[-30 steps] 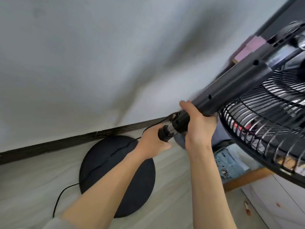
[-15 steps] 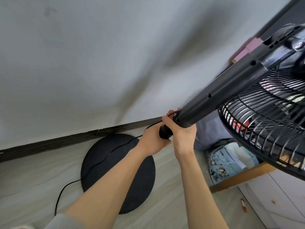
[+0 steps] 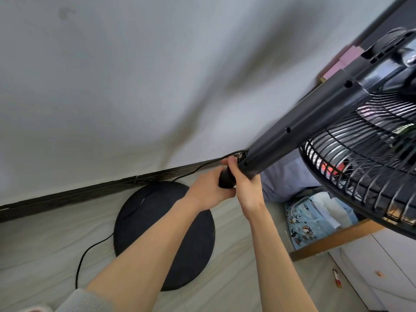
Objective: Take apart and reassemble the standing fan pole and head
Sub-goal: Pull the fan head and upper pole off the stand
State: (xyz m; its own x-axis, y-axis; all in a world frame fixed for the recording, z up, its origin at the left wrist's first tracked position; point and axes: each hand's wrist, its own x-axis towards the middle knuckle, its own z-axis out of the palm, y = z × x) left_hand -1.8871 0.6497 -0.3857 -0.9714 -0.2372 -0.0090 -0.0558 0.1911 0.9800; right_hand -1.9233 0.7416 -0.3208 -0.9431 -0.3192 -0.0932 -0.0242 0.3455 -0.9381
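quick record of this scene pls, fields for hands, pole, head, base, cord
left hand: grips the black end piece at the pole's lower end
right hand: grips the pole just above that piece
pole: held tilted in the air, apart from the base
head: on the pole's upper end, at right
base: flat on the floor
cord: runs from the pole's lower end across the base onto the floor

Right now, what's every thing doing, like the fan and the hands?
Pole: tilted, off the base, held up.
Fan head: on the pole's top end.
Base: flat on the floor, no pole in it.
Cord: trails from the pole's end across the base.
Left grip: holds the black end piece.
Right grip: holds the pole's bottom end.
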